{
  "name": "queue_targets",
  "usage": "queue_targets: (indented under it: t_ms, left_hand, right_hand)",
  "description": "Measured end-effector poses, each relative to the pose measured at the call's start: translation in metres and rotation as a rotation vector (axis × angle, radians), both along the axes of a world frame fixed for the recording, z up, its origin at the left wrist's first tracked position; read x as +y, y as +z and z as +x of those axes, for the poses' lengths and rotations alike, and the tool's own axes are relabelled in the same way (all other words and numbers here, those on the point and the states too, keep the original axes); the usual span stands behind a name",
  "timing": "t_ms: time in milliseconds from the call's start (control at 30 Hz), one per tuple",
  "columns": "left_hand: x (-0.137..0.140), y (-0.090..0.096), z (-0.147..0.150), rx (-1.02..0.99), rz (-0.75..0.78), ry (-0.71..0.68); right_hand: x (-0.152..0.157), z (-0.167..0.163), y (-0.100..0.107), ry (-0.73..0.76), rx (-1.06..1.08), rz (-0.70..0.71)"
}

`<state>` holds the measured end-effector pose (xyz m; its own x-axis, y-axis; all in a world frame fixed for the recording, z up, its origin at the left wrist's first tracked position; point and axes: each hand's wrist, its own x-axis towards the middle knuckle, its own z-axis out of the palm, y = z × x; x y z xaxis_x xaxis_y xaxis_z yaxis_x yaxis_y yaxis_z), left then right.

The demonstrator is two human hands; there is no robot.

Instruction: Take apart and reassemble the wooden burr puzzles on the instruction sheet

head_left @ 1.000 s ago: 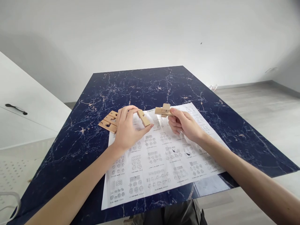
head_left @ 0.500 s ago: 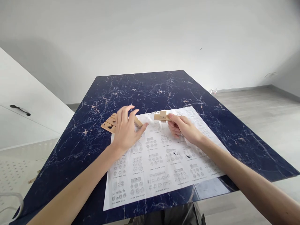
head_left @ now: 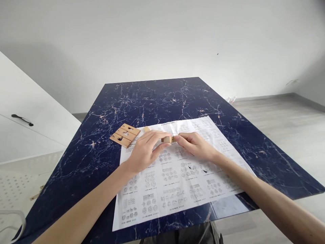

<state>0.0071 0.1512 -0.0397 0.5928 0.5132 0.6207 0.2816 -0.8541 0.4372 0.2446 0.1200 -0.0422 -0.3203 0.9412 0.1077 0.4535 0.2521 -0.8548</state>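
Over the printed instruction sheet (head_left: 172,210), both hands meet at a small assembly of wooden puzzle pieces (head_left: 167,139). My left hand (head_left: 148,147) is closed on its left end, fingers over the top and thumb below. My right hand (head_left: 194,144) pinches the right end between thumb and fingers. Part of the assembly is hidden by the fingers. Left of my left hand lie flat wooden puzzle pieces (head_left: 124,135) side by side, marked with numbers and cut with dark holes. Another pale wooden piece (head_left: 146,129) shows just behind my left hand.
The dark blue marbled table (head_left: 152,98) stands close to a white wall. A white cabinet with a black handle (head_left: 22,119) is at the left, and a white cable (head_left: 21,220) curls at the lower left. Grey floor shows to the right.
My left hand has moved right from beside the flat pieces and closed on the wooden assembly. My right hand has shifted slightly lower with it. The numbered pieces are now uncovered.
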Motion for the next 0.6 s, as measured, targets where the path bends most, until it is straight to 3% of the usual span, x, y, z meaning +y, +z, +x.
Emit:
queue_targets:
  t_ms: [167,367,600]
  left_hand:
    - [-0.001,-0.001,0.001,-0.026,-0.110,0.132]
    - [-0.001,0.007,0.001,-0.064,-0.478,0.130]
    - [-0.001,0.011,0.001,-0.087,-0.456,0.150]
  right_hand:
    - [-0.002,-0.003,-0.005,0.047,-0.120,0.084]
    - [-0.007,-0.004,-0.004,0.182,-0.197,0.267]
    - [-0.007,0.000,-0.004,0.226,-0.305,0.461]
